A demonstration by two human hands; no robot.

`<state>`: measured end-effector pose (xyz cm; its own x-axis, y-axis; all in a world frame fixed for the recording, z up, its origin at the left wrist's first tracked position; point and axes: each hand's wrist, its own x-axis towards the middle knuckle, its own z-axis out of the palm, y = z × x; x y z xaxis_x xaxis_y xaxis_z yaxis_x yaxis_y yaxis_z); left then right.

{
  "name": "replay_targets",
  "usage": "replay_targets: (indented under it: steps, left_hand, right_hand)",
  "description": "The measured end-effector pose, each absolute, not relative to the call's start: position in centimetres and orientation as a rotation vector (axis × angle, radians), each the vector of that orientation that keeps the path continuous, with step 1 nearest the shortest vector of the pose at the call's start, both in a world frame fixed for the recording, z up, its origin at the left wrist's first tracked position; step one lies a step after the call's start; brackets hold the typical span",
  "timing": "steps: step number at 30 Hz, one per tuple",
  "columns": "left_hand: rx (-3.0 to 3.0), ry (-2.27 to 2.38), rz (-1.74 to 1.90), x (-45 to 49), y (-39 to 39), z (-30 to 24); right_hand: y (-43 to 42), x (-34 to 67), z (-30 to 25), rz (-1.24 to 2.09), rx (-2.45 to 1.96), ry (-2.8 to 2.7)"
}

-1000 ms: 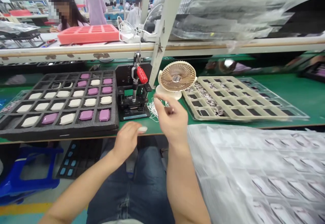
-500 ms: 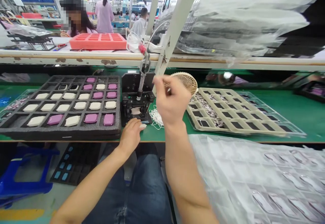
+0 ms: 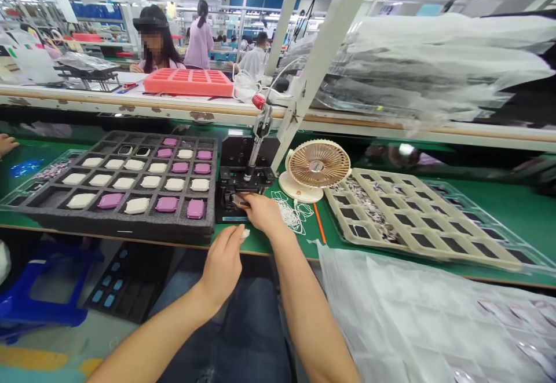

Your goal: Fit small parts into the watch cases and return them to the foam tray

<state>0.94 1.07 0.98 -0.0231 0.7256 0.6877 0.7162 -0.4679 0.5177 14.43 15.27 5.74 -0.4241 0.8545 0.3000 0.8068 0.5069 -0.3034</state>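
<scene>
My left hand (image 3: 223, 261) is closed around a small white piece (image 3: 245, 233) at the bench's front edge. Most of that piece is hidden by my fingers. My right hand (image 3: 266, 214) reaches into the black toggle press (image 3: 247, 177), fingertips together at its lower opening. What they grip there is too small and covered to make out. The press has an upright metal lever with a red handle (image 3: 259, 102). Left of it, a dark foam tray (image 3: 208, 197) holds several white cases (image 3: 136, 205) and purple cases (image 3: 195, 208) in its compartments.
Right of the press are a tangled white cable (image 3: 292, 216), a small fan (image 3: 319, 164) and an orange stick (image 3: 320, 223). Beige trays (image 3: 406, 221) with dark pads lie farther right. Plastic-covered trays (image 3: 417, 307) stand in front. A co-worker's hand (image 3: 7, 144) shows at far left.
My right hand has come down from beside the lever into the press opening. My left hand has drawn back toward me with the white piece. The view has tilted upward.
</scene>
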Motion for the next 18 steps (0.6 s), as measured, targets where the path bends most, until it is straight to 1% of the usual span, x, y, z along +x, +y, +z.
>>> replay_targets:
  steps: [5, 9, 13, 18]
  left_hand:
    - [2.172, 1.743, 1.559, 1.5, 4.1, 1.9]
    - [2.156, 1.821, 1.502, 2.0, 8.3, 2.2]
    - [2.164, 1.848, 1.399, 2.2, 11.2, 2.0]
    - [2.255, 1.773, 1.259, 2.1, 10.8, 1.2]
  right_hand:
    - [12.9, 16.0, 6.3, 0.107, -1.362, -2.251]
    - [10.3, 17.8, 7.4, 0.055, -1.403, -2.030]
    - [9.7, 18.9, 8.4, 0.153, -1.289, -1.893]
    - [9.6, 19.1, 9.8, 0.284, -1.142, -1.741]
